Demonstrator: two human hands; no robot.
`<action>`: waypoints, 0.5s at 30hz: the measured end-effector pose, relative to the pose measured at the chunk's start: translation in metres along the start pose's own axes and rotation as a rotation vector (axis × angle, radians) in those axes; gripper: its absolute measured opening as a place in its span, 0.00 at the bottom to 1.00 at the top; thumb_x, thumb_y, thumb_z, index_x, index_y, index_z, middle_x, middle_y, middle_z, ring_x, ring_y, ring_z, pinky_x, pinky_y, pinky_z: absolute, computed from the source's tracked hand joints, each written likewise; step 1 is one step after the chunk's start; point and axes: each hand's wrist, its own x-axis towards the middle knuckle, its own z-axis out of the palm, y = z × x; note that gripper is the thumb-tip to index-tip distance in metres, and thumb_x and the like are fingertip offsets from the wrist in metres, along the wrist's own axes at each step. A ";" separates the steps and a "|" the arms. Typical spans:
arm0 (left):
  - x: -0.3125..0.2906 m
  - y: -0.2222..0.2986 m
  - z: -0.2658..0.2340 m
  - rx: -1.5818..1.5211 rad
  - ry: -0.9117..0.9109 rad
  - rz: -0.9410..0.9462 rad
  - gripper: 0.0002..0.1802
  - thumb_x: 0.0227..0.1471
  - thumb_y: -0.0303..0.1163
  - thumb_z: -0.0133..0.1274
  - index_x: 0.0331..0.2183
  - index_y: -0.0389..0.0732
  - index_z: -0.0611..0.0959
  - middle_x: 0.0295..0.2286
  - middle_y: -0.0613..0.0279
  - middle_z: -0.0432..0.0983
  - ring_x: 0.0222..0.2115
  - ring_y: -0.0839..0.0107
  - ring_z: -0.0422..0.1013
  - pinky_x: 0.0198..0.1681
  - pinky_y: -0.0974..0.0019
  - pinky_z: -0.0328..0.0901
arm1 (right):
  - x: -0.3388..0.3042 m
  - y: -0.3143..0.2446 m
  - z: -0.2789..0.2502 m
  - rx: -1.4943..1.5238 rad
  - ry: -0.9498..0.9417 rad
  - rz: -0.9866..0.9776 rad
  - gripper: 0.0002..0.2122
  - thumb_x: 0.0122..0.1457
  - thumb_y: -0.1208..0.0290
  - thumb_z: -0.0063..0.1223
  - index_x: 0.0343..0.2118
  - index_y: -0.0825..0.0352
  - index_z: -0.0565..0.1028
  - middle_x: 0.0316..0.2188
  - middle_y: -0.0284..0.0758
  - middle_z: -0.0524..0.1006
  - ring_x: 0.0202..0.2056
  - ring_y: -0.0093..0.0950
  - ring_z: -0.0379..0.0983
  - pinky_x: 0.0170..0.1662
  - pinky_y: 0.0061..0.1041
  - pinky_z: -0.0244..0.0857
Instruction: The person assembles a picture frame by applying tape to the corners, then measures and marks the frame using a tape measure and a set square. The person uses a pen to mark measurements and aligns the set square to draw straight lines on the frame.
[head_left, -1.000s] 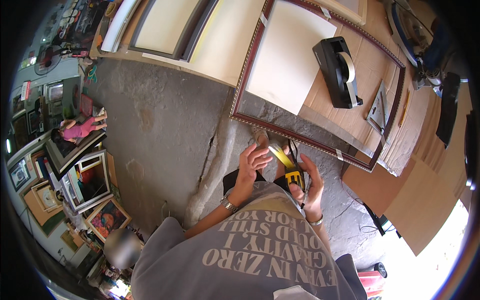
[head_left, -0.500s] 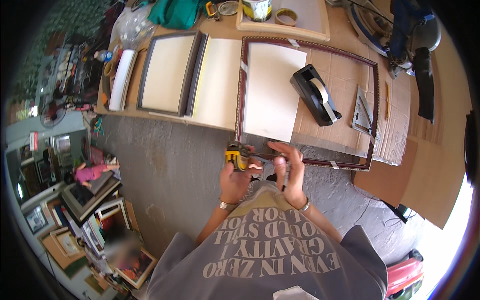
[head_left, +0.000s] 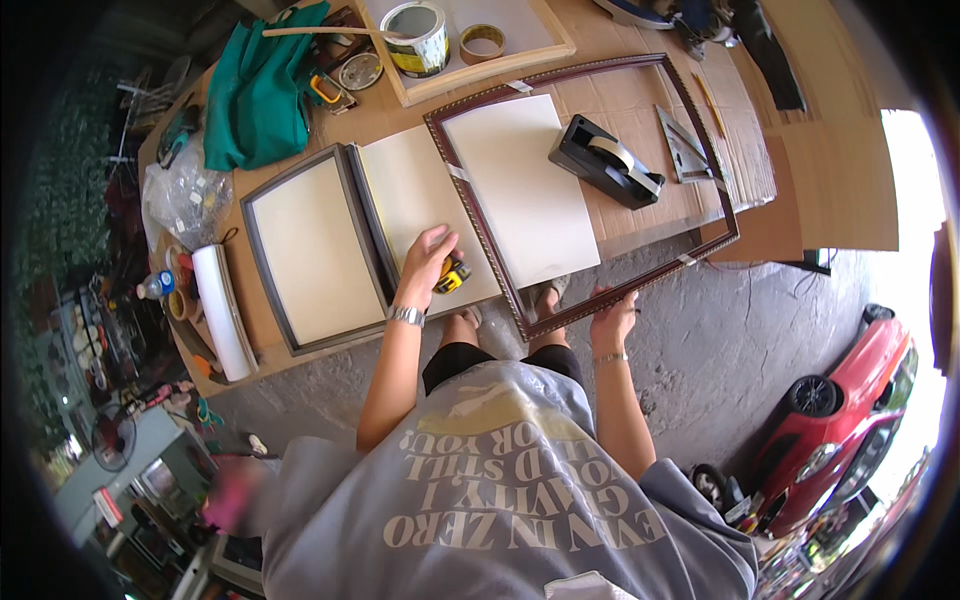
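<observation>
"Where's the yellow-and-black tape measure (head_left: pixel 452 276)?"
"Against the half-curled left hand (head_left: pixel 427 263), left of the dark-red, beaded rectangular frame (head_left: pixel 489 238); I cannot tell whether it's gripped."
"And the right hand (head_left: pixel 614 321)?"
"Closed on the frame's near rail."

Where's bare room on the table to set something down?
Bare: cardboard between dispenser and red frame top; white sheet left of the dispenser; panel inside grey frame.
Crowded: top left, with green cloth and plastic bag; left hand and tape measure over the pale board's lower part.
</observation>
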 end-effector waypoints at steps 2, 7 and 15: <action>0.015 0.015 0.008 0.131 -0.115 -0.067 0.27 0.61 0.49 0.59 0.51 0.38 0.76 0.29 0.61 0.79 0.28 0.77 0.75 0.29 0.71 0.72 | -0.006 0.001 0.016 -0.048 0.167 -0.176 0.18 0.74 0.51 0.36 0.35 0.62 0.64 0.23 0.34 0.69 0.19 0.28 0.65 0.23 0.27 0.65; 0.033 0.032 0.018 0.108 -0.452 -0.168 0.26 0.62 0.55 0.55 0.47 0.43 0.77 0.29 0.62 0.80 0.27 0.78 0.76 0.27 0.72 0.72 | -0.013 -0.010 0.007 -0.029 0.237 -0.359 0.18 0.75 0.53 0.36 0.33 0.62 0.64 0.21 0.31 0.68 0.16 0.24 0.62 0.18 0.24 0.61; -0.023 -0.016 0.036 0.314 -0.662 -0.149 0.27 0.57 0.58 0.60 0.36 0.40 0.83 0.29 0.62 0.83 0.31 0.74 0.78 0.38 0.69 0.72 | -0.022 -0.073 -0.077 -0.035 0.169 -0.540 0.19 0.75 0.52 0.35 0.37 0.65 0.68 0.20 0.30 0.68 0.16 0.19 0.62 0.18 0.21 0.60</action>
